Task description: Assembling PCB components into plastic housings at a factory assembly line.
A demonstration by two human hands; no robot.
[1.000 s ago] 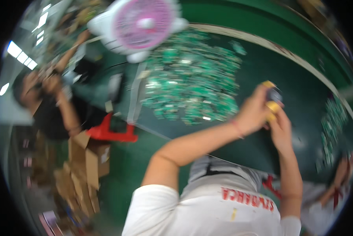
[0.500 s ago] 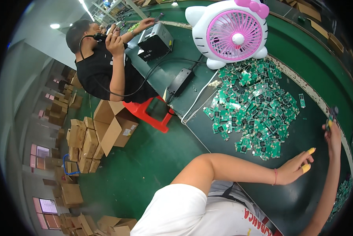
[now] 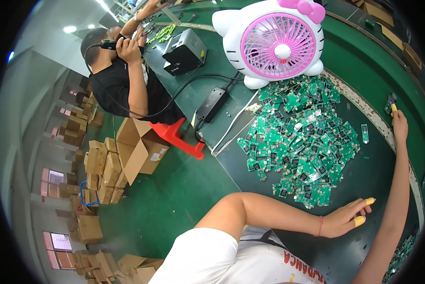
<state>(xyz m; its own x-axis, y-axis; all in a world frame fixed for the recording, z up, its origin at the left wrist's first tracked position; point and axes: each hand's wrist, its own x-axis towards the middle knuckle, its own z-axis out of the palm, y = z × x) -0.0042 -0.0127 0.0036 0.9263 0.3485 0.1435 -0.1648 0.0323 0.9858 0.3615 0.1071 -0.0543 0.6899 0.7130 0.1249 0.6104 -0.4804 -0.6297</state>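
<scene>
In the head view, a small, dark, rounded object (image 3: pixel 391 99) is pinched by the right hand (image 3: pixel 400 125) beyond the chipped pale edging strip (image 3: pixel 359 105); it is judged light and stiff, best taken by its rim. The left hand (image 3: pixel 343 220) is held with fingers loosely parted, nothing visible between them, near heaped flat green circuit boards (image 3: pixel 311 151).

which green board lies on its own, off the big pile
The board just right of the big pile: it touches no other board, while those in the pile overlap.
</scene>
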